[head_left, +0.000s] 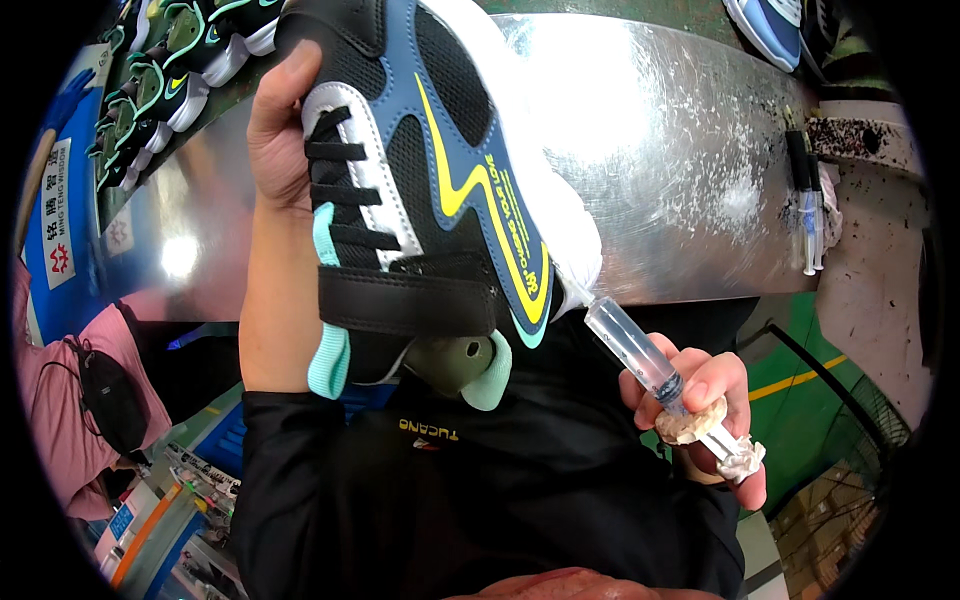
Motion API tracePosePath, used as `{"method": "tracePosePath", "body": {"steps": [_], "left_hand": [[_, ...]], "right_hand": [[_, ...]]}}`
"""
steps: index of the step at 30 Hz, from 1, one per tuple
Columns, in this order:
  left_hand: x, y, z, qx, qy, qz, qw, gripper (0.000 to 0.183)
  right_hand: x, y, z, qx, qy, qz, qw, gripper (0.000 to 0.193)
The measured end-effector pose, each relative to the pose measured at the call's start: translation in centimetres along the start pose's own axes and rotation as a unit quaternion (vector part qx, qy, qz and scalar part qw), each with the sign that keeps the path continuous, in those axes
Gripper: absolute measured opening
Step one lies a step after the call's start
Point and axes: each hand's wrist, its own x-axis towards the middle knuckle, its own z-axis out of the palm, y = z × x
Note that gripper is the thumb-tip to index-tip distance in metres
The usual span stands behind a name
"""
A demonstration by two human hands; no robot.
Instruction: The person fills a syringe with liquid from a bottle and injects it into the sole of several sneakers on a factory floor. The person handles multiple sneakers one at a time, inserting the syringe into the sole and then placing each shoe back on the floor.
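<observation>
My left hand grips the toe end of a black, blue-grey and white sports shoe and holds it up on its side. The shoe has black laces, a black strap, a yellow zigzag mark, mint pull loops and a white sole. In my right hand is a clear syringe, its flange and plunger end wrapped in whitish, crumpled material. The syringe's tip meets the sole near the heel; whether it presses in or only touches, I cannot tell.
Beyond the shoe stretches a shiny, scuffed metal worktable. Two more syringes lie at its right end. Several similar shoes stand at the far left, and a blue-and-white shoe sits at the far right. A person in pink is at the left.
</observation>
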Motion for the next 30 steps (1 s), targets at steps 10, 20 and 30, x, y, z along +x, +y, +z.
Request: {"method": "tracePosePath", "body": {"steps": [10,20,30], "left_hand": [[0.0,3.5,-5.0,0.114,0.082,-0.017,0.990,0.041],[-6.6,5.7,-6.3,0.261,0.207,-0.023,0.943,0.035],[-16.4,6.1,-6.2,0.320,0.181,-0.082,0.927,0.050]], "right_hand": [[-1.4,0.4,-1.4,-0.005,-0.004,0.019,1.000,0.082],[-1.1,2.3,-1.2,0.051,0.007,-0.010,0.999,0.101],[0.8,3.4,-0.6,-0.114,-0.040,-0.017,0.992,0.095]]}}
